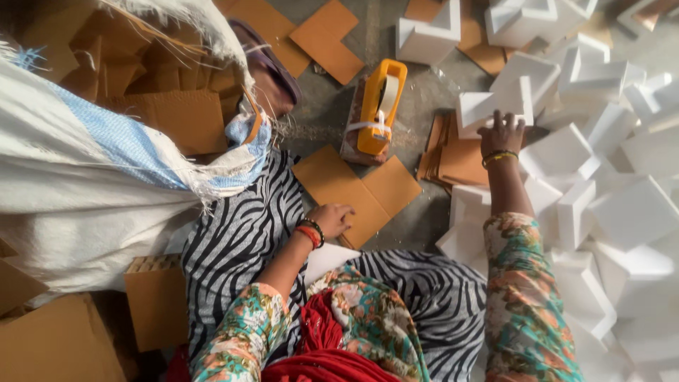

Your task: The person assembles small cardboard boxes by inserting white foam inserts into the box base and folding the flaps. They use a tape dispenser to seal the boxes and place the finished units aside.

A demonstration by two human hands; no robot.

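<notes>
Grey concrete floor [417,92] is what we're sitting on, knees out under a zebra-print cloth [240,233], with stuff scattered all round. We're stretching our right hand [502,133] out ahead, fingers spread and laid flat against a white foam corner piece [495,106]; it's touching the block, not yet closing round it. More white foam pieces [622,184] are heaped to the right of that hand and back toward our lap. Just under the wrist there's a stack of brown cardboard squares [460,159].

Our left hand [332,219] is resting half curled on an L-shaped cardboard sheet [361,187] right by our knee, pressing on it rather than gripping. Beyond that hand, an orange tape dispenser [378,106] is lying on the floor. Off to the left, a big white woven sack [92,184] is gaping open with cardboard inside.

We're guessing the tidy way is to wrap fingers over the foam's top edge and lift straight up, since it looks crumbly and the neighbours are packed close.
</notes>
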